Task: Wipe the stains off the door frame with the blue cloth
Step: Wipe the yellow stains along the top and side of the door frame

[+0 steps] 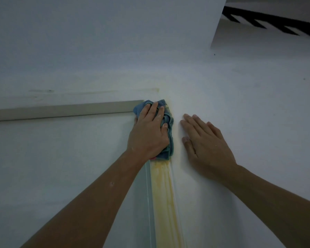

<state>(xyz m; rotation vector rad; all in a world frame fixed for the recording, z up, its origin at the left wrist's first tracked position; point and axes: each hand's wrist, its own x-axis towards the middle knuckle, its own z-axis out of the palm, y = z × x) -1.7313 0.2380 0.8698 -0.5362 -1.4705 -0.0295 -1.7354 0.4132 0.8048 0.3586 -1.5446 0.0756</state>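
Where the top strip of the door frame (pixel 61 111) meets its upright, your blue cloth (pixel 170 138) sits bunched in the corner, folded into a thick wad that runs down the upright's upper end. Your left hand (pixel 149 133) lies on top of it and grips it against the frame: the fingers (pixel 155 108) lie close together, bent over the wad with their tips near its upper edge, and the thumb is tucked against a fold on the right side. A small pink edge shows at the cloth's lower left corner. Just below the cloth, yellow stains (pixel 166 190) streak the upright in long vertical runs down to the bottom of the view, and a fainter yellow tint spreads onto the wall (pixel 249 104) beside and above the cloth. Your right hand (pixel 208 142) rests flat on that wall just to the right of the cloth, not touching it, with its fingers (pixel 195 122) straight and slightly spread, the thumb held out toward the frame. Left of the upright is a pale panel (pixel 61 158) enclosed by the frame. Above the top strip, faint dark smudges (pixel 43 91) mark the wall. Far up at the right, a dark slatted shape (pixel 276 20) shows past a wall edge.
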